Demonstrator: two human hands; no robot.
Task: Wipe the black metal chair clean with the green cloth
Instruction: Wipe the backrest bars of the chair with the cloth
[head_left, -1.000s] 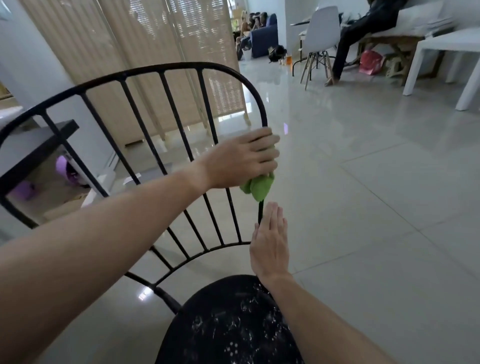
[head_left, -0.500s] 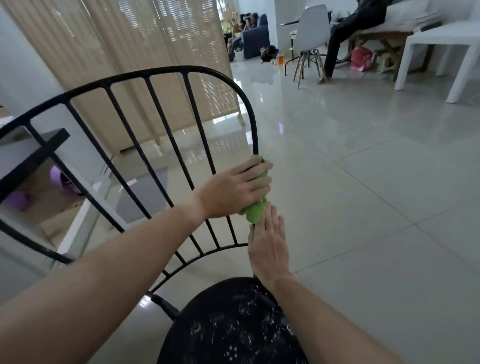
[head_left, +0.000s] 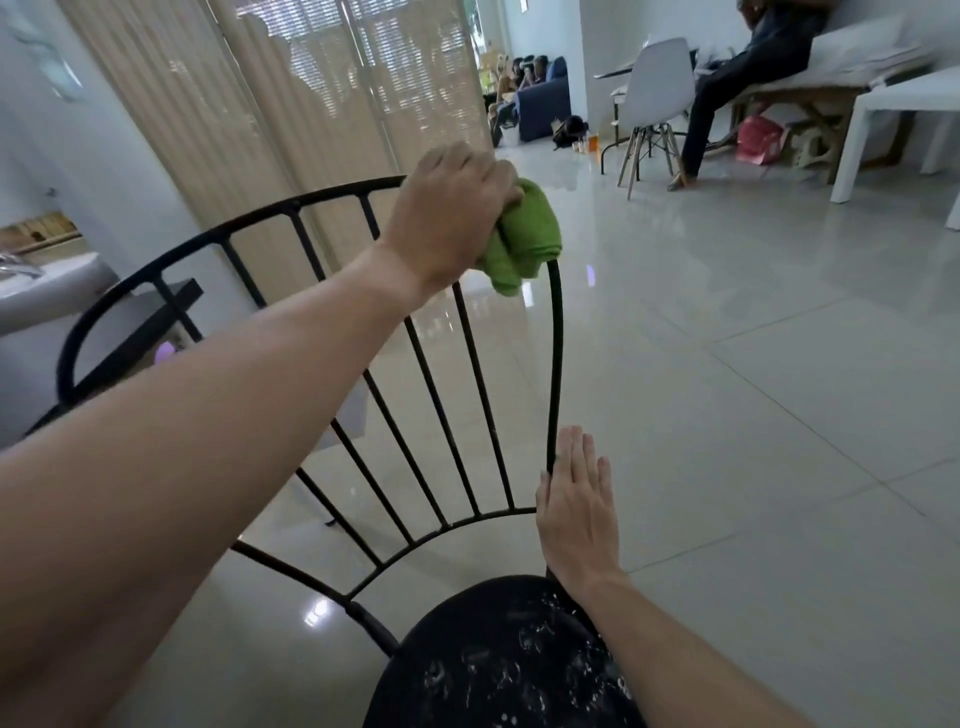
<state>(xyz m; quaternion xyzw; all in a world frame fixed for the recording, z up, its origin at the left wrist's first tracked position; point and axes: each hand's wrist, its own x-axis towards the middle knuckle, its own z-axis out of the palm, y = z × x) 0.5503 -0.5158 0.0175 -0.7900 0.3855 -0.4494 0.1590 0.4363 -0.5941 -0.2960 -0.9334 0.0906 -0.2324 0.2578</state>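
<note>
The black metal chair (head_left: 555, 364) stands right in front of me, its curved, barred back facing me and its round dark seat (head_left: 509, 660) speckled with white marks at the bottom. My left hand (head_left: 447, 218) clutches the green cloth (head_left: 524, 234) and presses it over the top right corner of the back frame. My right hand (head_left: 576, 509) lies flat, fingers straight and together, against the lower end of the right upright where it meets the seat.
Glossy pale floor tiles (head_left: 753, 389) spread to the right. Beige blinds (head_left: 311, 104) hang behind the chair. A white chair (head_left: 654, 98), a seated person (head_left: 737, 78) and a white table (head_left: 904, 119) are far back right. A dark shelf (head_left: 156, 312) sits at left.
My left hand slid the green cloth down the right upright toward my right hand, then up to the top right corner of the frame. My right hand stayed at the base.
</note>
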